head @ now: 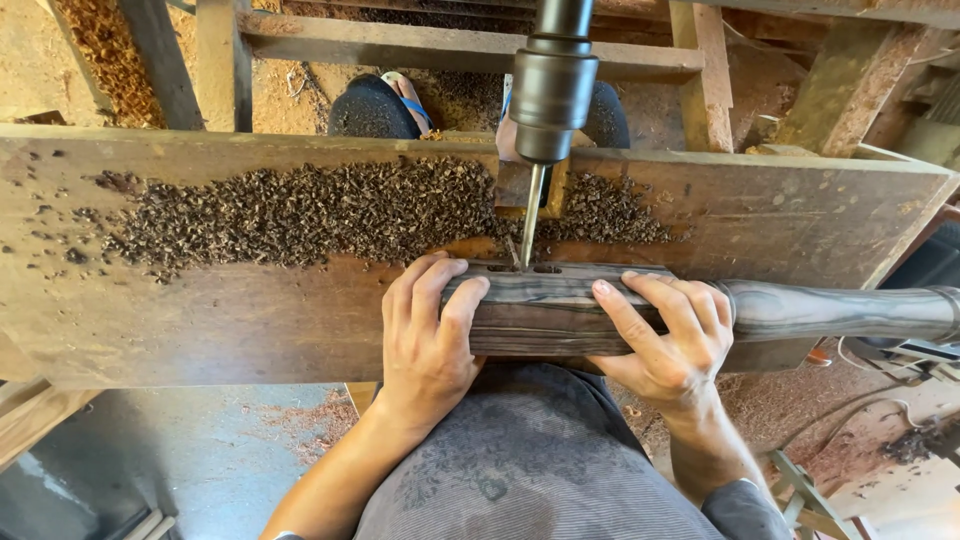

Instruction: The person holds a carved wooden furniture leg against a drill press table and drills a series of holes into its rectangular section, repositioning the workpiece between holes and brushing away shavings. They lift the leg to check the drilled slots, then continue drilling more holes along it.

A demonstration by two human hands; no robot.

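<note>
Workbench (200, 320) plank strewn with shavings (300, 210), both hands gripping leg (560, 310)

smooth dark striped wood workpiece (560, 310), rough worn wooden bench (200, 320), metal bit (533, 215)

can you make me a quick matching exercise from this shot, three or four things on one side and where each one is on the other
Things:
1. left hand
2. right hand
3. drill bit
4. dark wood shavings

Places:
A. heaped on the plank behind the workpiece
B. pointing down at the holes in the top of the workpiece
C. clasped over the squared end of the dark wooden workpiece
D. next to where the workpiece turns round and tapered

Pairs: 1-C, 2-D, 3-B, 4-A
</note>
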